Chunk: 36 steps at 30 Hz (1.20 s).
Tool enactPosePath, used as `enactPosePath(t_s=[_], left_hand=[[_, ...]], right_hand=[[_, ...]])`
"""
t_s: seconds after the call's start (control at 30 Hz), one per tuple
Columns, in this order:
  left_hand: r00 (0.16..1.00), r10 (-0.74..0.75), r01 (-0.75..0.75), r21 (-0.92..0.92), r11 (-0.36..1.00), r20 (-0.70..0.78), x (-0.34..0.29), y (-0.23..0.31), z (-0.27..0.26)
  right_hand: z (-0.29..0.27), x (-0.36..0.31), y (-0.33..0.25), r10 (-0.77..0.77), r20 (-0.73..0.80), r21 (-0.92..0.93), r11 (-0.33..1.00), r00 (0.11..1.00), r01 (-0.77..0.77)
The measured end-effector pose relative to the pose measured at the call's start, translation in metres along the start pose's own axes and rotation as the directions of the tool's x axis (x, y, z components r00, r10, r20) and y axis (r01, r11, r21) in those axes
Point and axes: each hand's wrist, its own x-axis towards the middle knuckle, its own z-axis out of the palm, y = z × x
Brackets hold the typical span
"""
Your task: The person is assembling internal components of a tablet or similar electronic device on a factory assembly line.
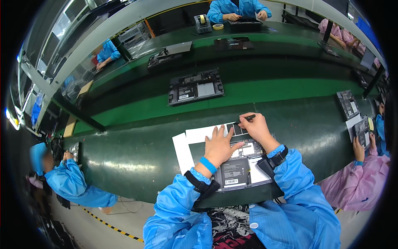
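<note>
My left hand (pixel 218 147) lies with its fingers spread, the fingertips on a white backing sheet (pixel 201 135) and the palm over the upper left of an opened laptop base (pixel 234 172). A black battery with a white label shows in that base, beside a pale panel. My right hand (pixel 259 130) is closed round a slim black pen-like tool (pixel 249 118); whether it is a pen or tweezers is unclear. Its tip points at dark rectangular pieces (pixel 237 130) at the right end of the sheet. A second white sheet (pixel 182 153) lies left of the laptop base.
Another opened laptop base (pixel 196 87) rests on the green conveyor belt (pixel 244 85) ahead. More laptop parts (pixel 170 54) lie beyond it. A metal frame post (pixel 78 112) stands at the left. Co-workers sit to the left, the right and across; one at right holds a laptop base (pixel 361 133).
</note>
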Motion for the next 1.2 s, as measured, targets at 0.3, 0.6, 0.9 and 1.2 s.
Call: enactPosePath(t_s=[0.3, 0.6, 0.9, 1.2], left_hand=[[0.999, 0.007, -0.008, -0.032, 0.999, -0.041, -0.002, -0.002, 0.004], [0.981, 0.033, -0.055, -0.110, 0.992, -0.189, -0.001, -0.006, 0.014], [0.963, -0.118, -0.081, -0.678, 0.730, -0.242, -0.019, 0.015, -0.012], [0.989, -0.120, 0.143, -0.795, 0.589, 0.089, -0.019, 0.019, 0.008]], right_hand=[[-0.001, 0.004, 0.006, 0.134, 0.044, 0.267, 0.953, 0.990, -0.141], [-0.022, -0.004, -0.012, 0.146, 0.056, 0.503, 0.850, 0.988, -0.154], [-0.066, -0.076, 0.004, 0.217, 0.096, 0.433, 0.869, 0.971, -0.237], [-0.067, -0.078, 0.016, 0.213, 0.163, 0.453, 0.851, 0.963, -0.265]])
